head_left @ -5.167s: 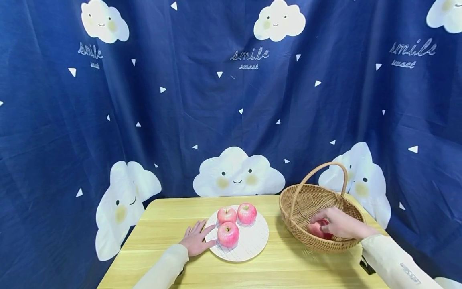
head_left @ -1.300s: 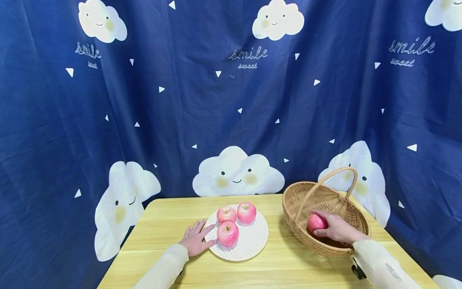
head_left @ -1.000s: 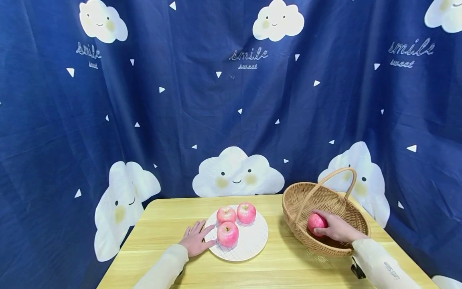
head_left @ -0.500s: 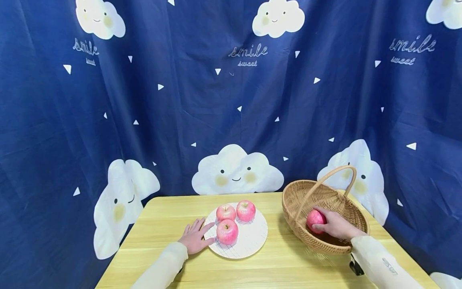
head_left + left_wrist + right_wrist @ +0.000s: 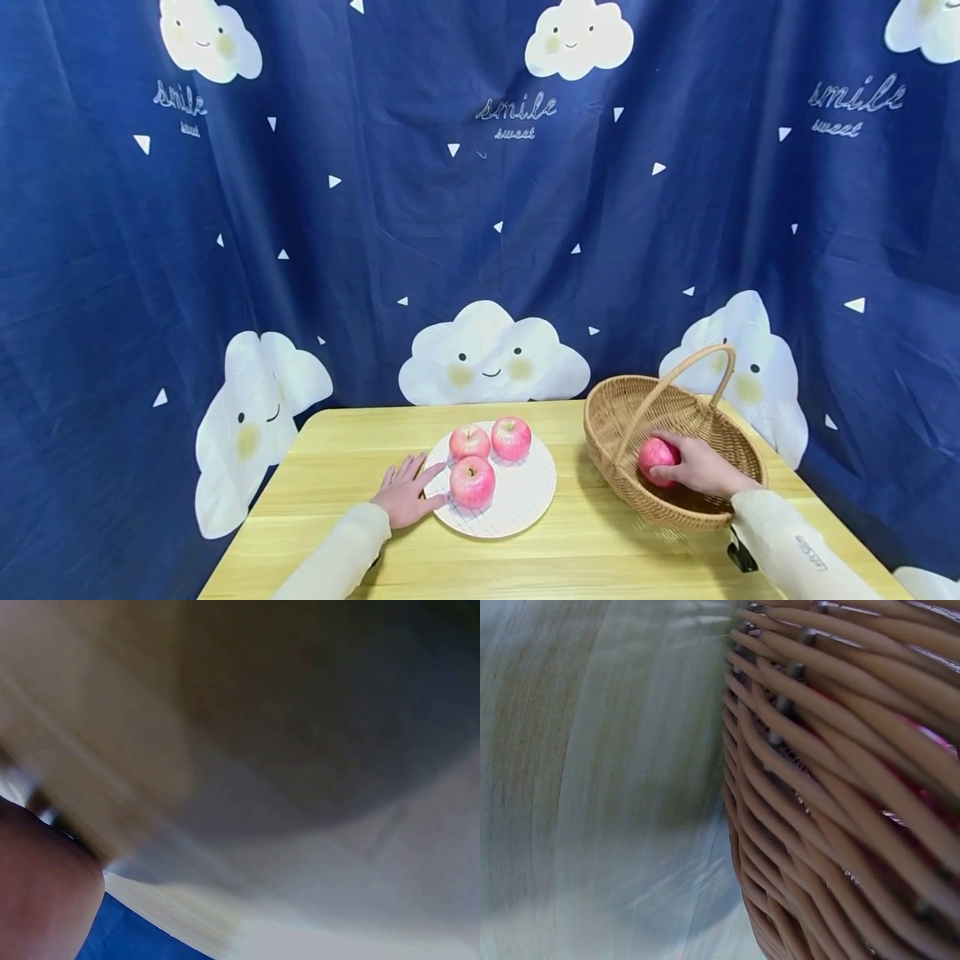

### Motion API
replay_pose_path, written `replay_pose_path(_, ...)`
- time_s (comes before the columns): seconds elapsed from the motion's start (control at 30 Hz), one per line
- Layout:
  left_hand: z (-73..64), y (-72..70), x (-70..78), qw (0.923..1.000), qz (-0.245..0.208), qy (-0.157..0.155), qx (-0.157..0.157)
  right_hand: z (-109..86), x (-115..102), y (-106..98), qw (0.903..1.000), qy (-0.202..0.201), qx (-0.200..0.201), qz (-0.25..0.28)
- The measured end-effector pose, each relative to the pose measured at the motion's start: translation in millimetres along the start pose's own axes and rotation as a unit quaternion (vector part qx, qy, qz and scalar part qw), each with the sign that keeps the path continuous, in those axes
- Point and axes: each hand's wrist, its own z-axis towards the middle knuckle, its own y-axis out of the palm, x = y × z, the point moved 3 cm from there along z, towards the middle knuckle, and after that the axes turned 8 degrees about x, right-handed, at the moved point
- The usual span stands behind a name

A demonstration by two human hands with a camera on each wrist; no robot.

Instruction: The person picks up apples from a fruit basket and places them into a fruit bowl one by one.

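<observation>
My right hand [image 5: 701,467] reaches over the near rim into a wicker basket [image 5: 622,408] and grips a red apple [image 5: 657,461] low inside it. In the right wrist view the basket's woven side [image 5: 840,780] fills the right half, with pink showing through the gaps. My left hand [image 5: 405,500] lies with fingers spread at the left rim of a round white plate [image 5: 525,500], thumb over the rim near the front apple [image 5: 472,482]. Behind that one sit a second apple [image 5: 469,442] and a third apple [image 5: 512,438]. The left wrist view is mostly blurred.
The basket's arched handle [image 5: 678,371] stands up over its middle. Under everything is a light wooden table [image 5: 360,433], its back edge against a dark blue curtain [image 5: 420,208] with white clouds. Bare wood lies between plate and basket.
Since the oldest frame the basket has shifted slightly right and turned, its handle leaning right. My right hand now has its fingers behind the apple, which shows more. The left hand stays put.
</observation>
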Motion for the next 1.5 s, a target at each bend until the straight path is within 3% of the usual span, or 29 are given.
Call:
replay_pose_path(0.3,-0.2,1.4,1.4,0.9999,0.008,-0.003,-0.009,-0.1,5,-3,0.9997,0.015,0.019,-0.004)
replay_pose_path(0.97,2.5,2.3,3.1,0.9999,0.010,0.002,-0.004,8.1,-10,-17,0.9997,0.022,0.012,0.004)
replay_pose_path(1.23,4.4,11.2,-6.2,0.9999,-0.002,0.010,0.008,13.3,-21,-21,0.9997,0.009,0.022,0.004)
replay_pose_path(1.5,3.1,10.9,-9.9,1.0000,0.005,-0.002,0.006,15.0,-30,-28,0.9995,-0.007,0.026,0.016)
